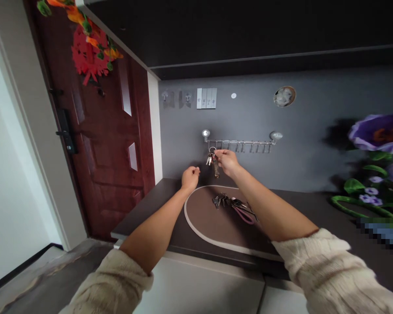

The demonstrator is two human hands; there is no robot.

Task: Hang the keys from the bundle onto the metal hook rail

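Observation:
My right hand (228, 161) pinches a ring of keys (210, 159) just below the left end of a wall-mounted hook rail (240, 142). A brown tag (216, 169) with lettering hangs from the same ring. Whether the ring touches a hook, I cannot tell. To the left and slightly lower, my left hand (191, 176) hovers with its fingers curled together; anything inside them is hidden. Below both hands, a bunch of keys (227, 201) with a pink strap (245, 216) lies on an oval brown mat (203, 218).
A dark shelf (265, 35) overhangs the counter (150, 213). Purple artificial flowers (380, 133) stand at the right. On the left is a dark red door (108, 144) with a black handle (65, 134). A switch panel (206, 98) and clear hooks (187, 98) are on the wall.

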